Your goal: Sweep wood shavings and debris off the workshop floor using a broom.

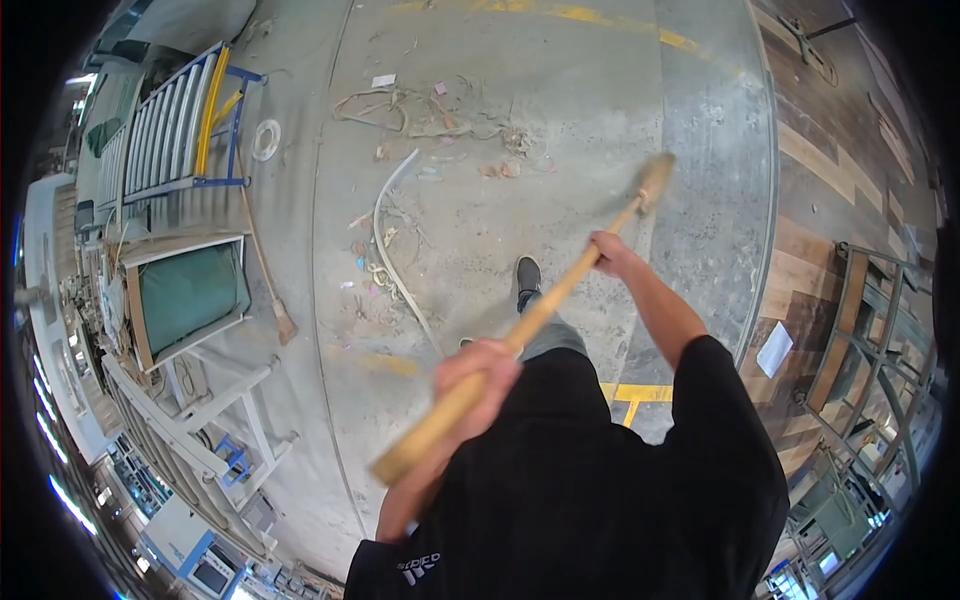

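Observation:
A long-handled broom (545, 305) slants across in front of my body, its handle end at the lower left and its bristle head at the upper right. My left hand (478, 385) is wrapped round the thick upper part of the handle and is somewhat blurred. Farther down the handle, my right hand (612, 252) grips it close to the head. The broom head (655, 180) is smeared by motion near the concrete floor (560, 120); whether it touches cannot be made out. Swept-looking debris (450, 125) and a long pale strip (385, 225) lie left of it.
On the left stand a roller conveyor (175, 125) with a blue and yellow frame, a second broom (262, 255) and a box frame with a green panel (192, 300). Wood-patterned flooring (800, 200) borders the right, with a paper sheet (774, 350) and a metal rack (860, 340).

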`<control>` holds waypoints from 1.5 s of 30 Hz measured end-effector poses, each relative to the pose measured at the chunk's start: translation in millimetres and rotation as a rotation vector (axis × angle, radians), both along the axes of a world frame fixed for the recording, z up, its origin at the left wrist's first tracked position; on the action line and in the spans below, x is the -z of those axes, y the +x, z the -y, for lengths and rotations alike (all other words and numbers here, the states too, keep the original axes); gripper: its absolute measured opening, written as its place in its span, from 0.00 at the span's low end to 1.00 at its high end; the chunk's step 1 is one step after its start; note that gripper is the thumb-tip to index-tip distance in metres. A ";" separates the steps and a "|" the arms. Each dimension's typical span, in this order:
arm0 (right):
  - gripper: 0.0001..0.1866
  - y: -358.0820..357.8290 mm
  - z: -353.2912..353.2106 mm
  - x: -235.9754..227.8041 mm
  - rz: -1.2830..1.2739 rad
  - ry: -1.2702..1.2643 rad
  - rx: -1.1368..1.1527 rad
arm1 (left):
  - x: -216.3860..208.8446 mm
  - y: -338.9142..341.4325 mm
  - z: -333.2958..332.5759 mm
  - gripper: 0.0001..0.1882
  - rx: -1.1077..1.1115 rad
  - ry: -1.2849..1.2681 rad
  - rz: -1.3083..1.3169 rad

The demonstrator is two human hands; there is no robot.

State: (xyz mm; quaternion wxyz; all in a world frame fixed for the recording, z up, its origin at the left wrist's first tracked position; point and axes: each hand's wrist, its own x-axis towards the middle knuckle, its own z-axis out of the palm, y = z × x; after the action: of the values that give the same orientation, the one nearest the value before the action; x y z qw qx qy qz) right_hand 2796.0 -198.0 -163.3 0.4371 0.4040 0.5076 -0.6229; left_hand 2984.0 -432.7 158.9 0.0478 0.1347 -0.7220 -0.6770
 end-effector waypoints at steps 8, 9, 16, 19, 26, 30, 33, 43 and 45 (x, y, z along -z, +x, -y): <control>0.09 79.8 218.5 -59.2 0.028 -0.350 -0.468 | -117.3 84.3 20.5 0.15 -0.654 -0.368 0.226; 0.08 85.4 239.1 -65.3 0.033 -0.420 -0.518 | -122.8 85.4 21.0 0.16 -0.616 -0.432 0.145; 0.11 119.6 327.1 -104.0 0.051 -0.679 -0.580 | -178.0 71.5 1.2 0.14 -0.544 -0.796 0.011; 0.11 139.0 322.5 -169.4 0.180 -0.787 -0.431 | -223.0 71.0 11.8 0.18 -0.919 -0.649 -0.302; 0.13 115.2 209.9 -224.7 0.190 -0.553 -0.275 | -242.0 92.3 64.2 0.17 -0.670 -0.044 -0.712; 0.14 86.5 138.4 -180.9 0.023 -0.372 -0.110 | -186.1 79.0 84.8 0.15 -0.337 -0.611 -0.330; 0.09 46.0 93.4 -160.1 -0.087 -0.243 0.054 | -135.4 13.6 92.1 0.16 -0.043 -0.085 -0.234; 0.05 -97.5 86.6 10.3 -0.033 -0.162 -0.048 | 5.8 -89.1 89.3 0.04 -0.025 0.008 -0.199; 0.05 -98.9 130.8 25.0 -0.364 -0.201 -0.361 | -48.0 -99.3 120.9 0.05 -0.326 0.096 0.178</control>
State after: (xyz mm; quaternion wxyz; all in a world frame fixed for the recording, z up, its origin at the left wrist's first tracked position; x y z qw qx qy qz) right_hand 2697.1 -328.8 -188.3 0.4801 0.1430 0.5774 -0.6446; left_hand 2884.7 -553.6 206.9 0.0863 0.3116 -0.6588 -0.6793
